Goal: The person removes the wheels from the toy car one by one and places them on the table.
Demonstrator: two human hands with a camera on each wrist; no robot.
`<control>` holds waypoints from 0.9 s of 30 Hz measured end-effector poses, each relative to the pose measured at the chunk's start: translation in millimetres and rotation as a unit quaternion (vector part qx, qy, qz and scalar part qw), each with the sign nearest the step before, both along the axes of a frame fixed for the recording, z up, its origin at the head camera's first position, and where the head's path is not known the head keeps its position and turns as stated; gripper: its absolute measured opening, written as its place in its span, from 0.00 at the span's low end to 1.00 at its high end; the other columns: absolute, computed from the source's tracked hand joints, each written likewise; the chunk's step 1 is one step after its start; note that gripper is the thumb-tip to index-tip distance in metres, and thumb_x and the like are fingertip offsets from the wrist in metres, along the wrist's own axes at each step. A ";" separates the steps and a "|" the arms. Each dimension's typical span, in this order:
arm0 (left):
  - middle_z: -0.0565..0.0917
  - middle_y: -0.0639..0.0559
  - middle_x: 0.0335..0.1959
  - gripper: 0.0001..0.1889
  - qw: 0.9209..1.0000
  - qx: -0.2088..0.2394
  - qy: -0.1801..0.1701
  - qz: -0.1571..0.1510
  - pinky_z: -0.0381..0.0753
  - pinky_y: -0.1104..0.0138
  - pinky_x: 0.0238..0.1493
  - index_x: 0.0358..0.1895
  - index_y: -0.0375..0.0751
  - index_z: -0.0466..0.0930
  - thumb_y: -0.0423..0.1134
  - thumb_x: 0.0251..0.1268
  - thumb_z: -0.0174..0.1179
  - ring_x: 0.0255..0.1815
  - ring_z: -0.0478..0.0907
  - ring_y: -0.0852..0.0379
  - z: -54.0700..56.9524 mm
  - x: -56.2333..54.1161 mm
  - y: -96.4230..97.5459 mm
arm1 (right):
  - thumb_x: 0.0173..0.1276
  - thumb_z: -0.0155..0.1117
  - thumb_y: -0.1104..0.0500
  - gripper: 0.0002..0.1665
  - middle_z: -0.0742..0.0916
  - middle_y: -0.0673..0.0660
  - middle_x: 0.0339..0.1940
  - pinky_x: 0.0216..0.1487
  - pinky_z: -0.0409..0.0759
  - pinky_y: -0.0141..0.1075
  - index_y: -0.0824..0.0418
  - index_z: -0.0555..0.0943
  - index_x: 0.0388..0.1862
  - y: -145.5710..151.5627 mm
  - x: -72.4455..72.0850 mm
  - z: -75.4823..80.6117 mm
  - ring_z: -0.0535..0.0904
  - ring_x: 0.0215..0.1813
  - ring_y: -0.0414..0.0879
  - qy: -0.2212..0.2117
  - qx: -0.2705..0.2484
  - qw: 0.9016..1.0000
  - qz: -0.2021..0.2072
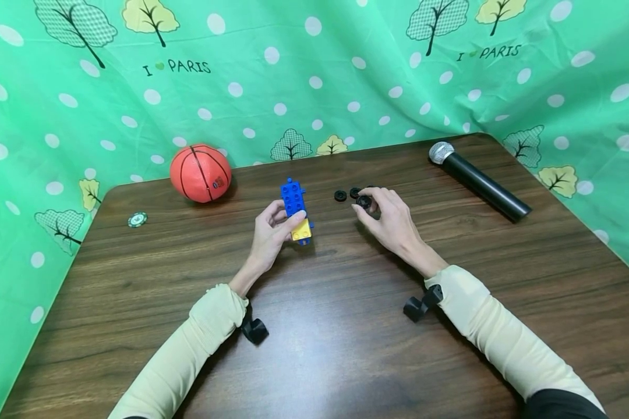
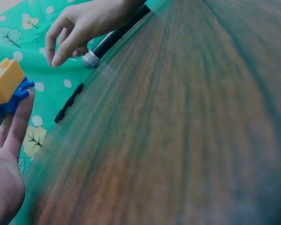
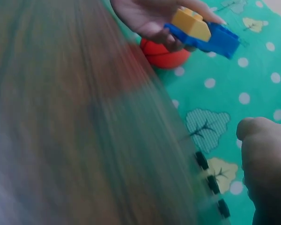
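My left hand grips a toy vehicle body of building bricks, its thumb across the top. Blue studded bricks form the far part; a yellow brick sits at the near end, on a blue base with small side pegs. To the right, my right hand pinches a small black toy wheel between thumb and fingers. More black wheels lie in a row just beyond it. In the left wrist view, the right hand is raised above the table; the pinched wheel is hidden there.
A red toy basketball stands at the back left of the brown wooden table. A green-and-white chip lies at the left. At the back right rests a black microphone. A green dotted cloth hangs behind.
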State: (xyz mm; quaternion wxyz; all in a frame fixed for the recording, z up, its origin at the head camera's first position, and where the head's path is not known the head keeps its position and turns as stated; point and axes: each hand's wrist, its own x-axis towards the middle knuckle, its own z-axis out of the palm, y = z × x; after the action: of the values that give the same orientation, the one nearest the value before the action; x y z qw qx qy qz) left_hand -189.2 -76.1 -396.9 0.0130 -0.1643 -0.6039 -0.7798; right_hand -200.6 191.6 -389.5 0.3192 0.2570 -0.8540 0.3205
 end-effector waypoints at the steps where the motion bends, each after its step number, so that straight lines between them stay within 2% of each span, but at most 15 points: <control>1: 0.88 0.51 0.36 0.11 1.000 -0.001 0.000 0.000 0.87 0.67 0.32 0.51 0.36 0.77 0.33 0.69 0.63 0.33 0.87 0.58 0.2 0.1 -0.1 | 0.68 0.74 0.63 0.16 0.82 0.58 0.31 0.37 0.74 0.45 0.67 0.82 0.51 2.1 -1.2 0.1 0.75 0.35 0.53 -0.004 -0.001 1.000 -0.003; 14: 0.88 0.52 0.35 0.12 1.000 -0.005 -0.005 -0.004 0.86 0.68 0.30 0.52 0.34 0.77 0.34 0.69 0.63 0.32 0.86 0.59 -1.4 -0.3 -1.9 | 0.70 0.71 0.62 0.13 0.82 0.62 0.32 0.38 0.72 0.49 0.66 0.83 0.51 33.7 -25.1 -5.5 0.75 0.36 0.57 -0.059 0.023 0.996 -0.056; 27: 0.87 0.52 0.35 0.13 1.000 -0.006 -0.002 -0.005 0.85 0.69 0.29 0.52 0.35 0.78 0.33 0.68 0.63 0.31 0.86 0.59 -1.5 -0.7 -1.5 | 0.73 0.65 0.63 0.17 0.82 0.65 0.37 0.43 0.73 0.53 0.68 0.80 0.58 52.3 -42.8 -7.2 0.76 0.41 0.60 -0.140 0.063 0.986 -0.072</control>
State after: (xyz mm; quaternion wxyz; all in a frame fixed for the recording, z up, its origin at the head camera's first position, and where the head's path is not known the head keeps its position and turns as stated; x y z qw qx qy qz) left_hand -189.9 -77.6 -398.5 0.0073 -0.1660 -0.6080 -0.7764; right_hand -243.4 243.9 -396.7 0.2019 0.1674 -0.9249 0.2752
